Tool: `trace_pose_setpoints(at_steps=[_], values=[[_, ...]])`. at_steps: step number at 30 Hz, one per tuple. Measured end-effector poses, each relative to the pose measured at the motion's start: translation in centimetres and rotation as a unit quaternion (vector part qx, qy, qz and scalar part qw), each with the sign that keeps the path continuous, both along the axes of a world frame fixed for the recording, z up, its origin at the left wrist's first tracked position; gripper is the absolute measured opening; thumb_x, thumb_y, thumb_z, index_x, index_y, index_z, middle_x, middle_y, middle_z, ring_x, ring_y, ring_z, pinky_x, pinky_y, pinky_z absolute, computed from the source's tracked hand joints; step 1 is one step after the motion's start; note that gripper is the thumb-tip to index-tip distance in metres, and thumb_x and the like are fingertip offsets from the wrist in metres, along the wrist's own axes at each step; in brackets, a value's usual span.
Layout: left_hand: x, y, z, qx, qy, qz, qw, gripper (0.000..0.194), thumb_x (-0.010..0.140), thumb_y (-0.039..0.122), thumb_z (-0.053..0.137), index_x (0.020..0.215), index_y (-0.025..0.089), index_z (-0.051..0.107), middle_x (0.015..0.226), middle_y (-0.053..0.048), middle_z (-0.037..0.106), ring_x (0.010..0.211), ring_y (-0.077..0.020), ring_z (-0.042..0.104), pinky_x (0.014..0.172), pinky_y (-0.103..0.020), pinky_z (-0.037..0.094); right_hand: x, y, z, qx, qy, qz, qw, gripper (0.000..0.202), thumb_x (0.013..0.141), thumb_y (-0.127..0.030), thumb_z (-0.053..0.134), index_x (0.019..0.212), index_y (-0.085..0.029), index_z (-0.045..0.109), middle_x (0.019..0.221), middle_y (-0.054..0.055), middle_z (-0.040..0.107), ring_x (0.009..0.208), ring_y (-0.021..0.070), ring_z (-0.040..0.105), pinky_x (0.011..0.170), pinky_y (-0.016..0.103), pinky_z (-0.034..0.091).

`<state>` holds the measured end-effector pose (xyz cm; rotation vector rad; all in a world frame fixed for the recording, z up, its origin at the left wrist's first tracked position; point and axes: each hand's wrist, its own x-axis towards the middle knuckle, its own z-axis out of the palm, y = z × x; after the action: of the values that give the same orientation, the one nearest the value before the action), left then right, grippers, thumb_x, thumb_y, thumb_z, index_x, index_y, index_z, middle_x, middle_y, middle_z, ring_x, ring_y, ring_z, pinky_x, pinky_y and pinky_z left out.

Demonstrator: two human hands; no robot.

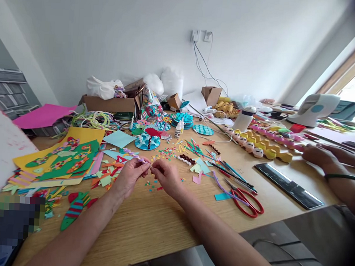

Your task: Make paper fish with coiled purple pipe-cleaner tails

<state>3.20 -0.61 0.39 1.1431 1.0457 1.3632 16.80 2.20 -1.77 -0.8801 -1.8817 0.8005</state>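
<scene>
My left hand point(130, 176) is closed in a pinch on a wavy lilac pipe cleaner point(134, 155), which sticks out past the fingers toward the back left. Touching its near end, my right hand point(167, 177) pinches with thumb and forefinger; what sits between those fingertips is too small to make out. Tiny paper bits lie on the table just under both hands. Brown and white coiled pipe cleaners point(187, 159) rest beyond my right hand. Red-handled scissors point(245, 200) lie to the right, with a straight purple pipe cleaner point(226, 187) across them.
A white glue bottle point(178, 130) stands behind the hands, near blue patterned discs point(147, 141). Coloured paper sheets point(60, 154) and felt fish point(74, 209) lie left. A dark phone point(288, 185) lies right, near another person's hands point(322, 156) and painted egg-carton strips point(263, 143).
</scene>
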Motion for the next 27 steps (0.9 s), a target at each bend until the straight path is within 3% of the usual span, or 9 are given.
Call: trace_pose_setpoints(at_steps=[9,19,23,27], values=[[-0.3,0.1,-0.1,-0.014,0.022,0.014,1.000,0.018,0.063,0.028,0.069,0.070,0.016,0.058,0.053,0.006,0.050,0.051,-0.0067,0.042,0.050,-0.018,0.033,0.0,-0.1,0.4,-0.032,-0.020,0.011,0.999,0.011,0.079,-0.014,0.050,0.069,-0.018,0.048,0.059,-0.004,0.053,0.048,0.0069,0.049,0.051,0.017,0.036],[-1.2,0.4,0.8,-0.024,-0.048,0.052,0.997,0.021,0.058,0.023,0.073,0.070,0.015,0.058,0.053,0.005,0.050,0.048,-0.0055,0.042,0.044,-0.016,0.031,0.6,0.5,0.6,-0.018,-0.094,-0.009,0.995,0.010,0.080,-0.013,0.051,0.070,-0.018,0.052,0.060,-0.004,0.057,0.052,0.0075,0.051,0.054,0.017,0.035],[-2.2,0.8,1.3,-0.019,-0.083,0.064,0.994,0.021,0.055,0.021,0.075,0.069,0.015,0.060,0.055,0.005,0.051,0.048,-0.0047,0.043,0.043,-0.015,0.033,2.2,0.1,2.0,-0.011,-0.182,-0.035,0.983,0.009,0.080,-0.013,0.052,0.072,-0.017,0.055,0.063,-0.001,0.060,0.057,0.0090,0.051,0.054,0.018,0.032],[-3.5,1.2,1.7,0.006,-0.110,0.078,0.991,0.020,0.053,0.020,0.075,0.066,0.015,0.061,0.059,0.004,0.054,0.049,-0.0044,0.043,0.043,-0.014,0.033,5.6,-1.1,3.4,-0.013,-0.269,-0.093,0.959,0.009,0.080,-0.015,0.051,0.075,-0.017,0.058,0.067,0.001,0.062,0.061,0.0107,0.053,0.055,0.020,0.030]])
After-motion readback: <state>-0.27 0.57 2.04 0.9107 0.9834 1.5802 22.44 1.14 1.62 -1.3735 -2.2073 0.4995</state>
